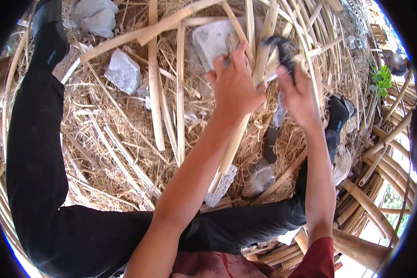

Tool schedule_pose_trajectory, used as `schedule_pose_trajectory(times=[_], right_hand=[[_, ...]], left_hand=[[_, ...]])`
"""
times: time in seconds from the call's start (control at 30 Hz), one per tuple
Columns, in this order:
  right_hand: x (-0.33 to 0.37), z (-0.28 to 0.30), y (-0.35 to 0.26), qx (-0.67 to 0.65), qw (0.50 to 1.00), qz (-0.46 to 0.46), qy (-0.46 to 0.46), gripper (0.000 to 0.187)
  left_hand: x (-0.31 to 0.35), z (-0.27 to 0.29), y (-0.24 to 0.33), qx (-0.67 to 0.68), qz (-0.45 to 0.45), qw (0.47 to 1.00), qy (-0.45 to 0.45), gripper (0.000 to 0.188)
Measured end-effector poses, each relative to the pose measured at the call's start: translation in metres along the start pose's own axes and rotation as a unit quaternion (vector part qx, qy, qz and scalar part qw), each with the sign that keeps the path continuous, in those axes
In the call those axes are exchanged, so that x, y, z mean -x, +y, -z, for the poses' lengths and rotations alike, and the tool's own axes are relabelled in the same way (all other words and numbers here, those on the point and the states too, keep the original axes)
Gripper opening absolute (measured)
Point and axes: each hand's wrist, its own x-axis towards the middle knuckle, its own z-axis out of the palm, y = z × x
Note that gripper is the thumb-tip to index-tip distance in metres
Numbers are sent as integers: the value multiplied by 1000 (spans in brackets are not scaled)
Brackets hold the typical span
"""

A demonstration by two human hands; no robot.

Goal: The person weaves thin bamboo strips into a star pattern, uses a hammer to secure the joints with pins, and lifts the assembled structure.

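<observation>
My left hand (pixel 236 90) is closed over a split bamboo piece (pixel 232 147), its thumb along one side and its fingers on the other. The bamboo runs from the far middle down toward my legs. Just to the right, my right hand (pixel 297 90) grips a hammer (pixel 286 58) with a dark head, raised near the bamboo and slightly blurred. Below the right hand lies a knife (pixel 271 143) with a dark blade, among shavings on the ground. A squared grey stone block (pixel 211 39) sits behind the left hand's fingers.
My black-trousered legs (pixel 37 148) spread around the work spot. Bamboo strips (pixel 180 92) lie over straw-like shavings. A pale rock (pixel 123 72) and a porous stone (pixel 221 186) rest nearby. Bent bamboo (pixel 329 60) curves at the far right, with stacked poles (pixel 370 201) beyond my right leg.
</observation>
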Motion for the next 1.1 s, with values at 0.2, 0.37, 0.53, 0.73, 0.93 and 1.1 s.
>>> schedule_pose_trajectory(times=[0.2, 0.37, 0.53, 0.73, 0.93, 1.1], right_hand=[[-7, -10, 21, 72, 996, 41, -23, 42], [-3, -5, 32, 117, 990, 17, -70, 42], [1, -8, 33, 107, 985, 134, -25, 40], [31, 5, 17, -45, 999, -16, -6, 47], [92, -40, 160, 54, 983, 9, 178, 46], [109, -58, 94, 101, 960, -33, 260, 48]], left_hand=[[3, 0, -1, 0, 8, 999, -35, 101], [5, 1, 8, 5, 0, 1000, -29, 103], [6, -2, 7, -16, 16, 998, -53, 102], [6, 14, 4, -40, 26, 998, -37, 105], [1, 13, 11, 12, -10, 998, -67, 94], [-10, 36, -19, 160, -33, 986, 16, 52]])
